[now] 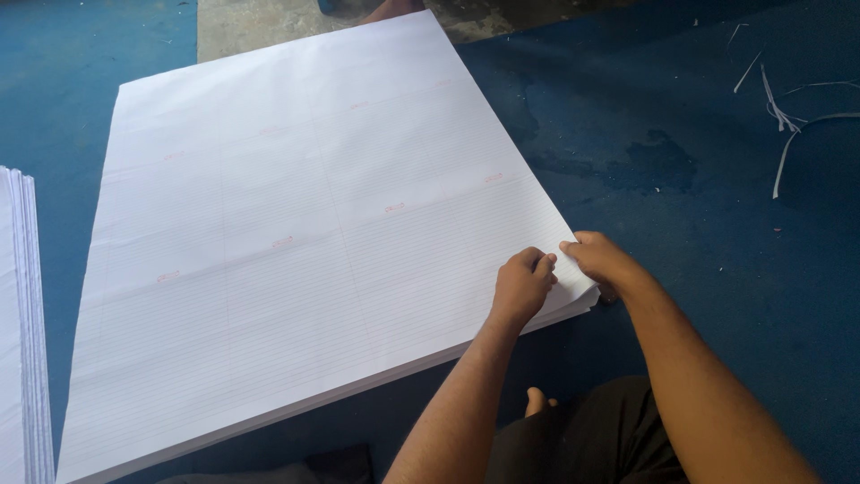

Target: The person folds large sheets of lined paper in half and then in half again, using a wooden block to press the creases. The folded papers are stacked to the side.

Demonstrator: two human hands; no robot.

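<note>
A large stack of white ruled paper sheets [296, 224] lies on a blue floor covering. Faint lines and small red marks run across the top sheet. My left hand [521, 285] rests on the stack near its right front corner, fingers curled and pinching the top sheet. My right hand [598, 260] grips the same corner edge from the right, its fingertips meeting those of the left hand. Both forearms reach in from the lower right.
A second pile of white sheets [22, 341] stands at the left edge. Thin paper trimmings [788, 116] lie scattered at the upper right. Bare concrete [260, 22] shows at the top. My knee in dark cloth [582, 439] and a toe sit below the stack.
</note>
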